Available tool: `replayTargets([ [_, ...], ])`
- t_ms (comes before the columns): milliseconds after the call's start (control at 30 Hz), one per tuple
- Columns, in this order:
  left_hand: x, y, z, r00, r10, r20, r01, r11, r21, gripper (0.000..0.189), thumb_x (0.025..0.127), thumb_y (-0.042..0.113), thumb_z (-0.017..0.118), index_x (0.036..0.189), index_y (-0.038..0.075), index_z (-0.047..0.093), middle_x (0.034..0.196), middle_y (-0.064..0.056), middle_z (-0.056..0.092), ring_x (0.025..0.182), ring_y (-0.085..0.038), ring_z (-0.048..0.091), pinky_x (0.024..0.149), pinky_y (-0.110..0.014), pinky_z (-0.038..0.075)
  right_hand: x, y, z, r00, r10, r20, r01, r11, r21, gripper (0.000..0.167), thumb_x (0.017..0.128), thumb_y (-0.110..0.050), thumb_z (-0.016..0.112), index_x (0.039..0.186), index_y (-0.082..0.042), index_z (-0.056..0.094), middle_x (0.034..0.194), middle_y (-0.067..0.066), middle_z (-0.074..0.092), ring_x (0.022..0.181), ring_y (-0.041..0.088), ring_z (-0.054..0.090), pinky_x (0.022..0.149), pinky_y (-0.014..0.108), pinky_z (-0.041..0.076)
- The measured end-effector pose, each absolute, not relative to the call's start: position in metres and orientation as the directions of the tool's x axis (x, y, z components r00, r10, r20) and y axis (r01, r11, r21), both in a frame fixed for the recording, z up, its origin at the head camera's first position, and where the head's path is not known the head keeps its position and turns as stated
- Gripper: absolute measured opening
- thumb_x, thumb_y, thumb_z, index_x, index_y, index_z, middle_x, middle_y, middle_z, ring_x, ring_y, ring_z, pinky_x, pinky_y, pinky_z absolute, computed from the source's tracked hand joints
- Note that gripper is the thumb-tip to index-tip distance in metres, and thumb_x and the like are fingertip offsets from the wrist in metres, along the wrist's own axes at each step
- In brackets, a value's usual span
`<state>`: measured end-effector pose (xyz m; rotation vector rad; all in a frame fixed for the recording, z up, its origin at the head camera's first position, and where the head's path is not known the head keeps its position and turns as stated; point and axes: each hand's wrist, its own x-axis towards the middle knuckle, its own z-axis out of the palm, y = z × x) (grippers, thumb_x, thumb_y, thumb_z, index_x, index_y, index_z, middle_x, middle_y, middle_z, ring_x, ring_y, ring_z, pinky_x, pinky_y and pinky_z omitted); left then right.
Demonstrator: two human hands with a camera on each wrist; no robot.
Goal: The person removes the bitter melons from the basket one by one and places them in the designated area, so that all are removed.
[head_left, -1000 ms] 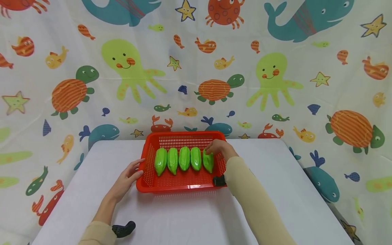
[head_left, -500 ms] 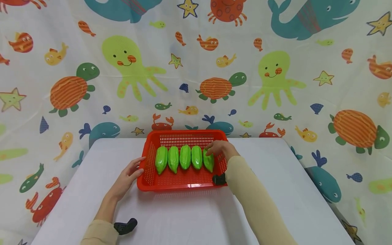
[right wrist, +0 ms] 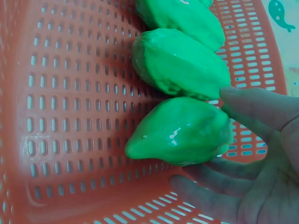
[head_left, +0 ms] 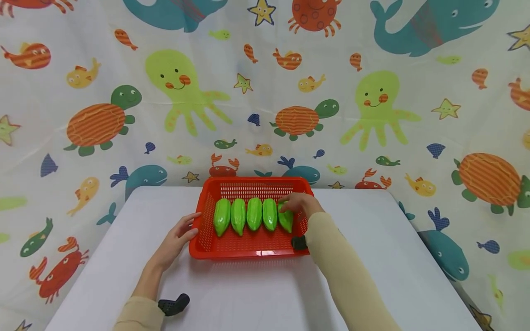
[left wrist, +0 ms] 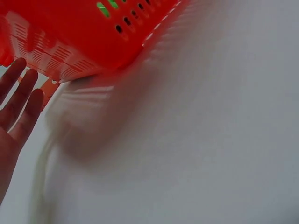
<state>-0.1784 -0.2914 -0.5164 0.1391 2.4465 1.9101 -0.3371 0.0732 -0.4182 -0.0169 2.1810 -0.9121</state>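
Observation:
In a red plastic basket (head_left: 248, 253), several glossy green ridged fruits with pointed tips lie side by side; their exact kind is unclear. My right hand (head_left: 301, 203) reaches over the basket's right side to the rightmost green fruit (right wrist: 180, 133). In the right wrist view its thumb and fingers lie loosely around the blunt end, fairly straight. Just above this fruit is a neighbouring green fruit (right wrist: 182, 63), close to the thumb tip. My left hand (head_left: 175, 241) rests its extended fingers against the basket's left wall, as the left wrist view also shows from below (left wrist: 18, 100).
The basket stands on a white table (head_left: 248, 299) near its far edge. Behind hangs a cloth (head_left: 256, 151) printed with sea animals. A black wrist device (head_left: 175, 305) is on the left wrist, another (head_left: 299, 242) on the right.
The head view has shifted slightly, so the scene sits a little further right. Hands, basket and fruits keep their places relative to one another.

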Motion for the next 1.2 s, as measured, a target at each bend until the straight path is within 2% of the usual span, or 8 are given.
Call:
replayTargets([
  [133, -0.183, -0.292, -0.517, -0.995, 0.097, 0.04, 0.061, 0.233, 0.971, 0.052, 0.1, 0.033, 0.053, 0.149, 0.024, 0.036, 0.153, -0.016, 0.035, 0.137, -0.039, 0.034, 0.1, -0.05, 0.046, -0.338, 0.076, -0.42, -0.716, -0.276, -0.641, 0.281, 0.727, -0.627, 0.054, 0.094, -0.018, 0.064, 0.146, -0.019, 0.048, 0.147, 0.018, 0.04, 0.13, 0.038, 0.041, 0.098, 0.053, 0.047],
  [400, -0.184, -0.289, -0.52, -0.992, 0.09, 0.086, 0.103, 0.201, 0.974, 0.051, 0.101, 0.029, 0.052, 0.149, 0.02, 0.038, 0.151, -0.016, 0.036, 0.136, -0.037, 0.036, 0.094, -0.027, 0.049, -0.338, 0.076, -0.423, -0.729, -0.282, -0.624, 0.274, 0.715, -0.643, 0.053, 0.093, -0.017, 0.065, 0.144, -0.019, 0.051, 0.146, 0.017, 0.04, 0.128, 0.038, 0.043, 0.097, 0.053, 0.048],
  [567, -0.179, -0.287, -0.522, -0.991, 0.079, 0.105, 0.118, 0.194, 0.974, 0.049, 0.102, 0.027, 0.051, 0.149, 0.019, 0.038, 0.15, -0.016, 0.037, 0.134, -0.033, 0.036, 0.092, -0.02, 0.046, -0.338, 0.074, -0.427, -0.736, -0.29, -0.611, 0.268, 0.704, -0.657, 0.051, 0.093, -0.016, 0.067, 0.141, -0.018, 0.053, 0.146, 0.017, 0.041, 0.127, 0.038, 0.044, 0.098, 0.053, 0.047],
  [767, -0.178, -0.288, -0.524, -0.992, 0.078, 0.101, 0.114, 0.187, 0.976, 0.049, 0.101, 0.027, 0.051, 0.148, 0.021, 0.039, 0.15, -0.012, 0.038, 0.131, -0.021, 0.04, 0.092, -0.02, 0.047, -0.338, 0.073, -0.431, -0.752, -0.281, -0.596, 0.253, 0.712, -0.656, 0.048, 0.091, -0.016, 0.069, 0.138, -0.018, 0.057, 0.14, 0.016, 0.046, 0.122, 0.037, 0.049, 0.094, 0.053, 0.05],
  [1033, -0.179, -0.29, -0.523, -0.992, 0.086, 0.092, 0.108, 0.206, 0.972, 0.05, 0.101, 0.029, 0.052, 0.149, 0.022, 0.039, 0.15, -0.01, 0.038, 0.128, -0.017, 0.042, 0.09, -0.023, 0.049, -0.336, 0.073, -0.431, -0.766, -0.27, -0.584, 0.247, 0.714, -0.655, 0.047, 0.091, -0.018, 0.069, 0.137, -0.019, 0.058, 0.139, 0.016, 0.047, 0.121, 0.037, 0.049, 0.095, 0.053, 0.049],
  [1200, -0.179, -0.291, -0.521, -0.992, 0.09, 0.093, 0.111, 0.222, 0.969, 0.051, 0.1, 0.029, 0.053, 0.149, 0.021, 0.039, 0.149, -0.011, 0.038, 0.127, -0.015, 0.042, 0.091, -0.026, 0.05, -0.337, 0.074, -0.432, -0.775, -0.281, -0.566, 0.206, 0.734, -0.647, 0.048, 0.09, -0.02, 0.07, 0.137, -0.019, 0.058, 0.137, 0.015, 0.048, 0.118, 0.035, 0.051, 0.091, 0.051, 0.052],
])
